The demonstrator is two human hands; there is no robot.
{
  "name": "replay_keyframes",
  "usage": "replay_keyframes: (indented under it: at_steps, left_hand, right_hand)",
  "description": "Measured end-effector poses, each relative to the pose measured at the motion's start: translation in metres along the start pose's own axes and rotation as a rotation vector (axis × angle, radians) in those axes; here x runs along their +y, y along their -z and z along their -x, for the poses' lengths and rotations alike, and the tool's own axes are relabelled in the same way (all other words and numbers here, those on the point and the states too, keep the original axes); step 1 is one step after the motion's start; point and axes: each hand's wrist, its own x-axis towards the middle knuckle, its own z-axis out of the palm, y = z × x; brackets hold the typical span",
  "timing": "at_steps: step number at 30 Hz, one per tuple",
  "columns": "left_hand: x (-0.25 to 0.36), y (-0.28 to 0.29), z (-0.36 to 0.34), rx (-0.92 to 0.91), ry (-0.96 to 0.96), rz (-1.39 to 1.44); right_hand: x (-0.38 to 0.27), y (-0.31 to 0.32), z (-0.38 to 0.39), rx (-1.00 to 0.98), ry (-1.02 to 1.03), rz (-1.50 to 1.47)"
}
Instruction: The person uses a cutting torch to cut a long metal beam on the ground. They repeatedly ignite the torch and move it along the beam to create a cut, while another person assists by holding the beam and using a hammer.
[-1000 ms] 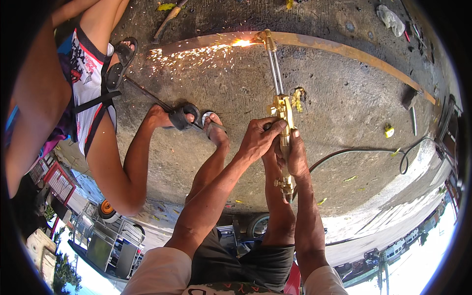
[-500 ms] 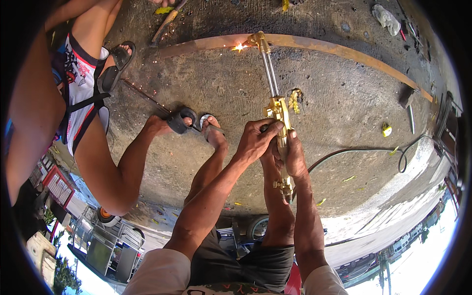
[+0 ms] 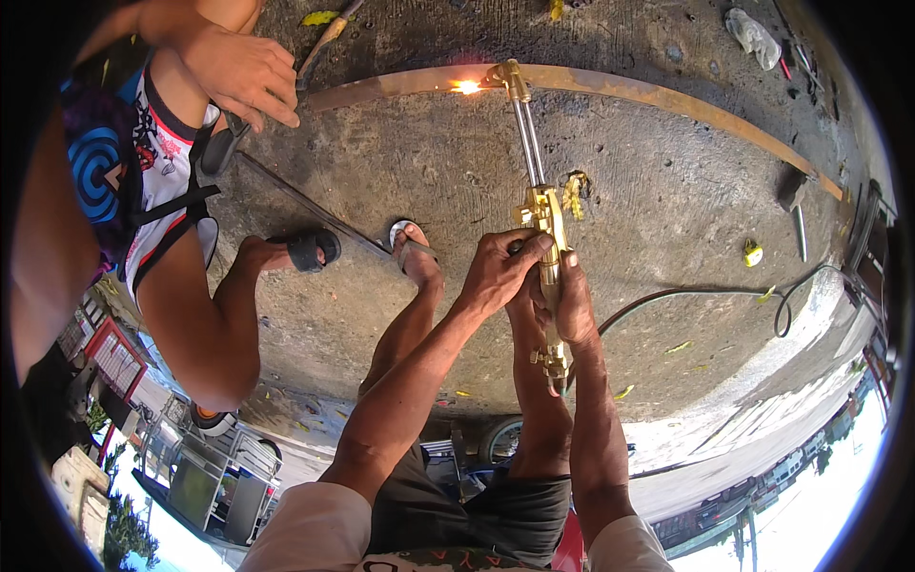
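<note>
In the head view, the left hand [image 3: 500, 267] is closed around the side of a brass cutting torch [image 3: 546, 214], its thumb laid across the body beside a dark knob. The right hand [image 3: 572, 305] grasps the same torch a little nearer the wearer, wrapped around its grip from the right. The torch points away from both hands, its angled head over a long rusty steel strip [image 3: 648, 91] that runs crosswise well ahead of them; whether head and strip touch, I cannot tell. A bright orange glow [image 3: 467, 87] burns at the strip, just left of the head. Right of the hands, a dark hose [image 3: 686, 289] curves across the concrete, with a small yellow object [image 3: 753, 253] beyond it. Ahead and left of the hands, a co-worker's hand [image 3: 250, 76] hangs with fingers loosely extended, and a thin dark rod [image 3: 305, 203] lies on the ground between that person and the wearer's left foot [image 3: 416, 253]
</note>
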Motion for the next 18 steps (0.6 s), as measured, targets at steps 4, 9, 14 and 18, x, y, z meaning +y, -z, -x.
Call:
replay_keyframes:
  at_steps: [4,9,14,18]
  left_hand:
    - [0.0034,-0.0008,0.0002,0.005,0.006,-0.010]
    - [0.0043,-0.0001,-0.0006,-0.002,-0.008,-0.019]
    - [0.0038,-0.0006,-0.0006,-0.011,0.026,0.032]
    - [0.0017,-0.0010,-0.0010,0.001,-0.009,-0.013]
  right_hand:
    - [-0.0023,0.0000,0.0001,0.007,0.005,0.009]
    - [-0.0054,-0.0001,0.0002,-0.005,0.009,0.023]
    - [-0.0046,0.0004,-0.0009,-0.002,0.019,-0.010]
    - [0.0002,0.0019,-0.0021,0.001,0.029,-0.066]
